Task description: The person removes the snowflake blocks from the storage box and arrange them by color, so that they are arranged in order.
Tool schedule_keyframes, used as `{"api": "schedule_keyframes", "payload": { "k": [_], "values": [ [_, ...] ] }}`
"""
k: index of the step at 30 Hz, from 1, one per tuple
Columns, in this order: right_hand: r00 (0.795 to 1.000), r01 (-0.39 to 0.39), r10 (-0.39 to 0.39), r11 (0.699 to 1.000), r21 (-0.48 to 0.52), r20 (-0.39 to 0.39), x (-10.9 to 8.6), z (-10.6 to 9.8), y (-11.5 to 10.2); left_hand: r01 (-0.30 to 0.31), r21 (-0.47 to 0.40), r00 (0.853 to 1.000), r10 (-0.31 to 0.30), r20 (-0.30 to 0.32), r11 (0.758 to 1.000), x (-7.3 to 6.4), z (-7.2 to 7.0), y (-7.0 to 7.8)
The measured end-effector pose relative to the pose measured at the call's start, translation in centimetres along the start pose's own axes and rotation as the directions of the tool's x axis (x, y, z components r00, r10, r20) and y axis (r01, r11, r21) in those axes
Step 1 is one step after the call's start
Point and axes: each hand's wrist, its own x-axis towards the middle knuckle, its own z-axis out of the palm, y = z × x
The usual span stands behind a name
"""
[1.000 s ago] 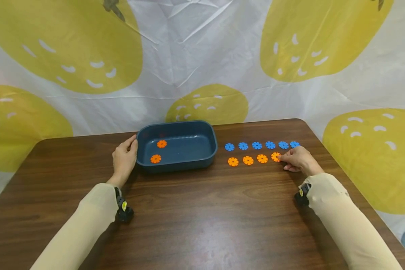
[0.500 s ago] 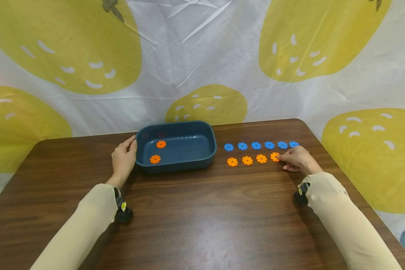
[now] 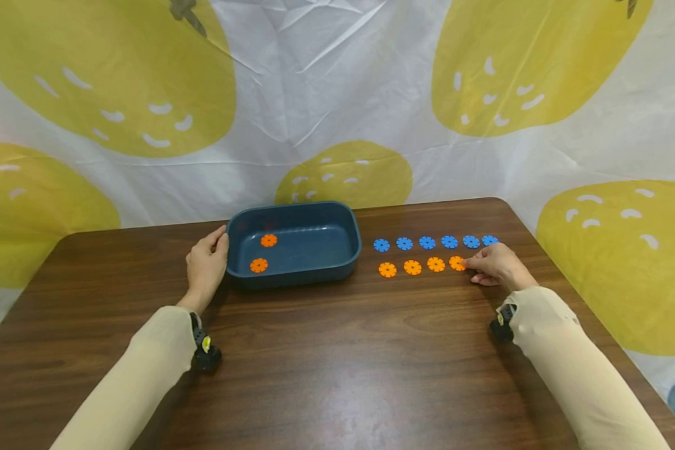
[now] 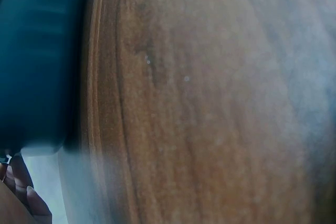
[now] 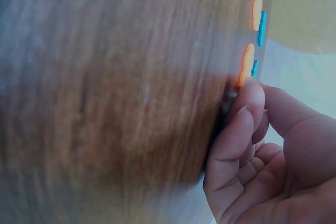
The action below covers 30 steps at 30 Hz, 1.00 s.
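Note:
In the head view, my left hand (image 3: 205, 262) holds the left end of a dark blue rectangular plastic bin (image 3: 292, 277). The left wrist view shows its fingers (image 4: 38, 203) at the corner of the bin. Two orange interlocking discs lie inside, one nearer the front (image 3: 259, 265). To the right of the bin, my right hand (image 3: 497, 265) pinches the right edge of an orange interlocking disc (image 3: 457, 263), the last of its row. Thumb and fingertips meet at that edge in the right wrist view, partly hiding the disc (image 5: 247, 64).
Three more orange discs (image 3: 412, 267) continue the row leftward. Behind it runs a row of several blue discs (image 3: 427, 242), its right end beside the right hand. The brown wooden table (image 3: 337, 362) backs onto a hanging fruit-print cloth (image 3: 337, 94).
The orange disc at my right fingertips has shifted very slightly left and toward me. My left hand and the bin stay as they were.

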Motion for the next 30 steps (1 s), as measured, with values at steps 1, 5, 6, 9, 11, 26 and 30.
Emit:
{"api": "schedule_keyframes", "payload": {
  "k": [1, 5, 6, 9, 11, 26, 30],
  "values": [
    [1.000, 0.000, 0.000, 1.000, -0.002, -0.005, 0.0, 0.0, 0.0, 0.001, -0.002, 1.000, -0.001, 0.004, 1.000, 0.0, 0.0, 0.0],
    [1.000, -0.003, 0.003, 1.000, -0.009, -0.016, 0.1, 0.0, 0.1, 0.007, -0.006, 1.000, -0.007, 0.018, 1.000, 0.0, 0.0, 0.0],
    [1.000, -0.004, 0.003, 1.000, -0.011, -0.017, 0.1, 0.0, 0.1, 0.008, -0.007, 1.000, -0.007, 0.019, 1.000, 0.0, 0.0, 0.0],
    [1.000, -0.004, 0.004, 1.000, -0.016, -0.018, 0.2, 0.0, 0.1, 0.008, -0.006, 1.000, -0.008, 0.018, 1.000, 0.0, 0.0, 0.0],
    [1.000, -0.002, 0.002, 1.000, -0.020, -0.022, 0.2, 0.0, 0.1, 0.010, -0.004, 1.000, -0.010, 0.017, 1.000, 0.1, 0.0, 0.0],
    [0.998, 0.057, -0.055, 0.997, 0.046, -0.037, -0.3, 0.0, 0.4, 0.012, -0.007, 0.999, -0.011, 0.039, 1.000, 0.0, 0.0, -0.1],
    [0.997, 0.070, -0.064, 0.980, 0.187, -0.038, -0.8, -0.1, 0.5, 0.010, -0.015, 0.999, -0.009, 0.051, 1.000, 0.0, -0.1, 0.0]
  ]
}}
